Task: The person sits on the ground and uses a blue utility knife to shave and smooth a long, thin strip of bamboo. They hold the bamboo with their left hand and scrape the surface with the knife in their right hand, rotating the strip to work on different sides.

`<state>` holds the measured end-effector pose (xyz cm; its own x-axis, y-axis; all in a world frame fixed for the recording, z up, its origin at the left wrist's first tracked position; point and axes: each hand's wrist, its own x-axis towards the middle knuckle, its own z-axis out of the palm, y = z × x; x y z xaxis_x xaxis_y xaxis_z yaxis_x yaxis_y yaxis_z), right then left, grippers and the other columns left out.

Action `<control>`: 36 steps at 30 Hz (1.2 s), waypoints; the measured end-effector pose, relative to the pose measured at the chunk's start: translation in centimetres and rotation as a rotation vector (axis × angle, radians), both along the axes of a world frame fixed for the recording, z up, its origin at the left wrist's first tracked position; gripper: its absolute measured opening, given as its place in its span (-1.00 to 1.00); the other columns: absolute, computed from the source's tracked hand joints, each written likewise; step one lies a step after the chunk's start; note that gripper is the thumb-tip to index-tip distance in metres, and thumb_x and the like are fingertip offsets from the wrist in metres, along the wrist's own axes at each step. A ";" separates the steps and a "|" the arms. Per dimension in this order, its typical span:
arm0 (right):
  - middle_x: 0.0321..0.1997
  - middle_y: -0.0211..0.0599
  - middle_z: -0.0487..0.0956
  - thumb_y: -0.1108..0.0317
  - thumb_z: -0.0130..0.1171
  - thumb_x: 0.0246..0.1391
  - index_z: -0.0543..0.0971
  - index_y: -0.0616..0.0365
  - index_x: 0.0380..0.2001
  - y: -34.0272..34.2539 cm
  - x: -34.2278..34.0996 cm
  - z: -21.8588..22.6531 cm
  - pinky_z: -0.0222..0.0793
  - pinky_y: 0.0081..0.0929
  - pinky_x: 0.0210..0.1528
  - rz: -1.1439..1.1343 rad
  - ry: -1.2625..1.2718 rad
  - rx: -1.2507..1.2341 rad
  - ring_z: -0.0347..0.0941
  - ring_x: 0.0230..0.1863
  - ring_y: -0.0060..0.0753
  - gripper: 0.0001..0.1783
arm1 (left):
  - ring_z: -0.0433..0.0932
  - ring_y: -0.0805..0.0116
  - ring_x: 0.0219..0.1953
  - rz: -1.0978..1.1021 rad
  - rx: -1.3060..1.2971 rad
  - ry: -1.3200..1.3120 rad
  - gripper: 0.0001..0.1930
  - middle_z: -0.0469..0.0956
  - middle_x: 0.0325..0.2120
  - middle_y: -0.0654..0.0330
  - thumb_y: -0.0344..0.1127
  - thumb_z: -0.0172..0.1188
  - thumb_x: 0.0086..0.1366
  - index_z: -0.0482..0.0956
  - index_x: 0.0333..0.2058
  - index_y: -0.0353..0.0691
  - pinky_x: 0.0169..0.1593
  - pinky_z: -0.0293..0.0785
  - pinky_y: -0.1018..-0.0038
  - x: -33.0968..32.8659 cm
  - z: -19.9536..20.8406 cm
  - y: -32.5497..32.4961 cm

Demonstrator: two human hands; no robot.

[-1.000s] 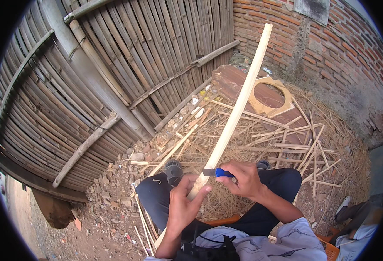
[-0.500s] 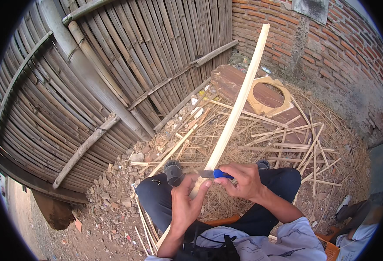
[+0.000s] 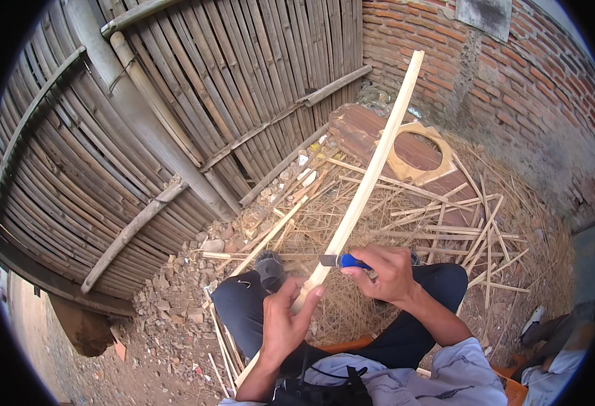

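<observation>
A long pale strip of bamboo or wood [image 3: 372, 172] slants from my lap up and away to the right. My left hand [image 3: 287, 321] is closed around its lower part, thumb along the near side. In my right hand [image 3: 385, 271] is a knife [image 3: 347, 261] with a blue handle, fingers wrapped round the grip. The short grey blade lies across the strip, a little above my left hand, and appears to touch it. The strip's lower end runs on past my left wrist.
Cut strips [image 3: 483, 233] lie scattered over straw-like shavings [image 3: 331, 314]. Beyond are a brown board [image 3: 358, 128] and a flat piece with a round hole [image 3: 397, 166]. A bamboo fence [image 3: 270, 81] and a brick wall [image 3: 412, 34] bound the spot. Another person's leg [image 3: 547, 331] shows at right.
The knife and my right hand have moved slightly up the strip, away from my left hand. The strip's far end has dropped a little and shifted right.
</observation>
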<state>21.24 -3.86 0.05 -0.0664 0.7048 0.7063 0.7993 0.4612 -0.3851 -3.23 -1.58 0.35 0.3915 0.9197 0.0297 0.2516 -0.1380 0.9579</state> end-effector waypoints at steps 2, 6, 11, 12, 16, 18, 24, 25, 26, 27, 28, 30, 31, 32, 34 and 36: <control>-0.33 -0.25 0.77 0.18 0.54 0.21 0.76 0.16 -0.19 0.5 1.5 0.5 0.60 -0.36 -0.42 -0.063 0.045 0.008 0.74 -0.43 -0.23 -0.71 | 0.57 0.67 -0.24 -0.009 -0.060 0.041 -0.83 0.77 -0.30 0.24 -0.41 0.35 0.54 0.65 -0.06 -0.43 -0.17 0.49 0.63 -0.6 0.6 -0.4; -0.30 -0.21 0.78 0.20 0.54 0.21 0.75 0.20 -0.18 1.1 2.9 1.2 0.61 -0.36 -0.41 -0.098 0.069 -0.009 0.74 -0.42 -0.23 -0.71 | 0.53 0.69 -0.30 -0.034 -0.117 -0.033 -0.80 0.75 -0.35 0.27 -0.39 0.36 0.54 0.61 -0.03 -0.41 -0.22 0.44 0.64 -1.9 -0.2 -0.9; -0.32 -0.13 0.76 0.22 0.52 0.23 0.73 0.25 -0.18 0.8 2.6 1.2 0.60 -0.33 -0.40 -0.081 0.052 -0.027 0.74 -0.42 -0.15 -0.70 | 0.63 0.64 -0.31 -0.086 -0.093 0.080 -0.67 0.78 -0.31 0.18 -0.33 0.39 0.52 0.58 0.12 -0.36 -0.24 0.53 0.57 -2.5 -0.1 0.2; -0.31 -0.17 0.77 0.21 0.53 0.22 0.74 0.22 -0.18 0.8 2.4 1.2 0.60 -0.34 -0.41 -0.088 0.051 -0.017 0.74 -0.43 -0.19 -0.70 | 0.68 0.62 -0.31 -0.084 -0.102 0.052 -0.64 0.79 -0.32 0.13 -0.29 0.42 0.50 0.60 0.12 -0.35 -0.27 0.54 0.53 -2.4 -0.3 0.4; -0.31 -0.21 0.78 0.19 0.54 0.21 0.75 0.18 -0.19 1.1 2.0 1.3 0.59 -0.35 -0.44 -0.077 0.069 0.032 0.74 -0.43 -0.22 -0.71 | 0.70 0.48 -0.26 -0.159 -0.057 0.043 -0.50 0.77 -0.15 0.13 -0.40 0.37 0.52 0.47 0.35 -0.37 -0.17 0.67 0.48 -1.5 -1.4 1.9; -0.31 -0.21 0.78 0.19 0.54 0.21 0.75 0.18 -0.19 1.2 1.9 1.4 0.59 -0.35 -0.44 -0.076 0.056 0.035 0.74 -0.43 -0.21 -0.71 | 0.73 0.50 -0.17 -0.132 0.015 -0.097 -0.48 0.80 -0.11 0.09 -0.33 0.41 0.50 0.53 0.34 -0.34 -0.09 0.65 0.45 -0.6 -2.3 2.4; -0.31 -0.23 0.78 0.17 0.54 0.20 0.75 0.16 -0.18 1.2 2.0 1.3 0.59 -0.34 -0.44 -0.090 0.050 0.020 0.73 -0.44 -0.21 -0.70 | 0.62 0.57 -0.31 -0.030 -0.051 -0.233 -0.57 0.73 -0.23 0.22 -0.42 0.41 0.49 0.65 0.27 -0.41 -0.24 0.54 0.57 1.2 -1.5 2.3; -0.31 -0.23 0.78 0.17 0.54 0.20 0.75 0.16 -0.18 1.2 2.0 1.3 0.58 -0.34 -0.44 -0.091 0.051 0.020 0.73 -0.44 -0.21 -0.70 | 0.61 0.56 -0.30 -0.014 -0.011 -0.209 -0.59 0.73 -0.24 0.22 -0.41 0.42 0.48 0.68 0.23 -0.40 -0.21 0.53 0.56 1.2 -1.7 2.3; -0.31 -0.24 0.78 0.16 0.54 0.20 0.75 0.15 -0.18 1.2 2.0 1.4 0.58 -0.34 -0.45 -0.085 0.039 0.024 0.72 -0.45 -0.21 -0.70 | 0.61 0.56 -0.28 0.003 0.029 -0.185 -0.62 0.73 -0.25 0.22 -0.41 0.43 0.47 0.72 0.20 -0.39 -0.19 0.52 0.55 1.3 -1.7 2.3; -0.31 -0.24 0.78 0.16 0.54 0.20 0.75 0.14 -0.18 1.1 1.9 1.4 0.58 -0.34 -0.45 -0.080 0.029 0.027 0.72 -0.45 -0.21 -0.70 | 0.63 0.53 -0.24 0.016 0.057 -0.161 -0.65 0.76 -0.24 0.19 -0.39 0.45 0.45 0.75 0.15 -0.38 -0.12 0.54 0.52 1.4 -1.4 2.1; -0.31 -0.25 0.78 0.15 0.54 0.20 0.75 0.14 -0.18 1.1 1.9 1.3 0.57 -0.33 -0.45 -0.075 0.019 0.030 0.72 -0.46 -0.20 -0.69 | 0.65 0.51 -0.19 0.029 0.084 -0.136 -0.68 0.78 -0.22 0.17 -0.37 0.47 0.44 0.79 0.10 -0.37 -0.05 0.55 0.48 1.4 -1.2 1.9; -0.32 -0.26 0.78 0.14 0.54 0.20 0.75 0.13 -0.18 1.2 1.9 1.1 0.57 -0.32 -0.46 -0.080 0.027 0.041 0.71 -0.47 -0.20 -0.69 | 0.60 0.53 -0.25 0.025 0.100 -0.144 -0.67 0.76 -0.28 0.18 -0.37 0.47 0.44 0.78 0.11 -0.36 -0.12 0.51 0.50 1.5 -1.2 1.6; -0.32 -0.26 0.77 0.13 0.54 0.21 0.75 0.12 -0.18 1.2 1.9 1.0 0.56 -0.32 -0.46 -0.082 0.030 0.047 0.70 -0.48 -0.20 -0.69 | 0.58 0.54 -0.29 0.023 0.108 -0.148 -0.67 0.75 -0.31 0.19 -0.37 0.48 0.43 0.78 0.11 -0.36 -0.16 0.49 0.51 1.5 -1.3 1.4; -0.31 -0.25 0.78 0.13 0.53 0.21 0.75 0.12 -0.17 1.1 1.9 1.0 0.57 -0.32 -0.45 -0.081 0.011 0.023 0.71 -0.47 -0.20 -0.70 | 0.57 0.55 -0.29 0.020 0.093 -0.154 -0.66 0.75 -0.32 0.19 -0.38 0.48 0.43 0.78 0.12 -0.36 -0.17 0.49 0.51 1.3 -1.4 1.1; -0.29 -0.24 0.79 0.13 0.52 0.22 0.75 0.11 -0.17 0.8 2.2 1.3 0.60 -0.32 -0.43 -0.080 -0.030 -0.024 0.73 -0.45 -0.18 -0.70 | 0.57 0.56 -0.30 0.013 0.065 -0.167 -0.66 0.74 -0.33 0.20 -0.38 0.48 0.43 0.78 0.13 -0.35 -0.18 0.48 0.52 1.1 -1.5 0.8; -0.27 -0.19 0.80 0.13 0.51 0.24 0.76 0.14 -0.15 1.0 2.7 1.1 0.62 -0.31 -0.39 -0.119 -0.018 -0.003 0.76 -0.41 -0.15 -0.69 | 0.56 0.57 -0.31 0.019 -0.003 -0.158 -0.66 0.73 -0.34 0.21 -0.39 0.48 0.43 0.78 0.12 -0.35 -0.20 0.47 0.53 0.7 -0.9 0.5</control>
